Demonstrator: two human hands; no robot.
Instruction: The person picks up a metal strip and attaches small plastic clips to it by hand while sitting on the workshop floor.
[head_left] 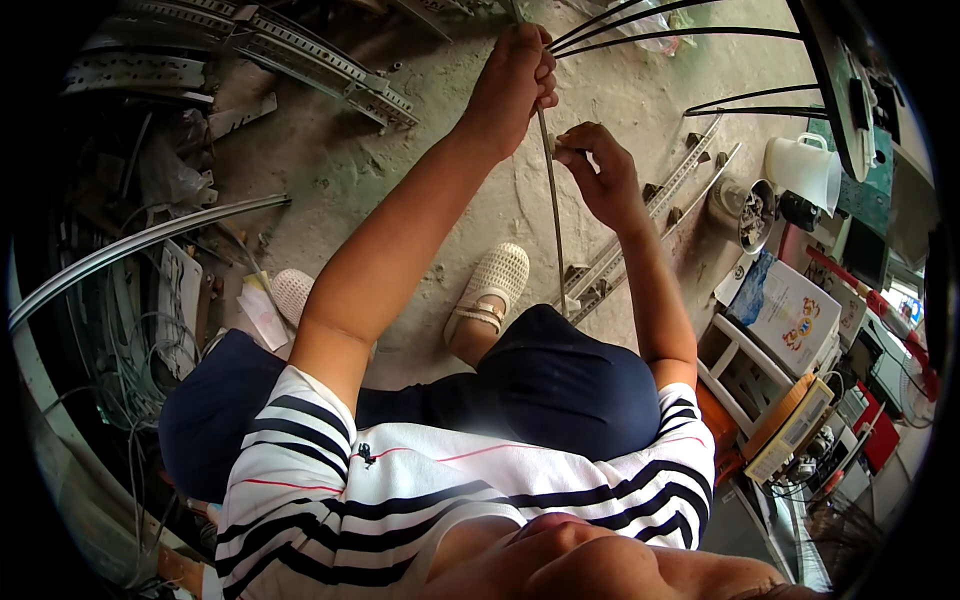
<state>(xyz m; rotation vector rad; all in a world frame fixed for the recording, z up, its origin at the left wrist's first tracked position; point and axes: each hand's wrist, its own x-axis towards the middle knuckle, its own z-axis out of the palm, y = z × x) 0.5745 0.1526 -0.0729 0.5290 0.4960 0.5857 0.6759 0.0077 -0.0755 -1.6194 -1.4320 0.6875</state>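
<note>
My left hand [517, 85] is raised ahead of me, its fingers wrapped round a thin grey rod [552, 200]. The rod runs from above that fist down toward my right knee. Lower and to the right, my right hand [600, 175] is closed in a pinch beside the rod. A small pale bit shows at its fingertips, too small to name. Several thin black bars [680, 33] fan out rightward from beside my left fist to a dark curved frame [835, 90]. Whether the fist also holds those bars is hidden.
Slotted metal rails [330, 75] lie at the far left, and more rails [625, 250] lie right of the rod. A bent metal strip [150, 238] and tangled wires [130, 365] are at left. A metal pot [742, 213], white jug [803, 170] and white box [785, 310] stand at right.
</note>
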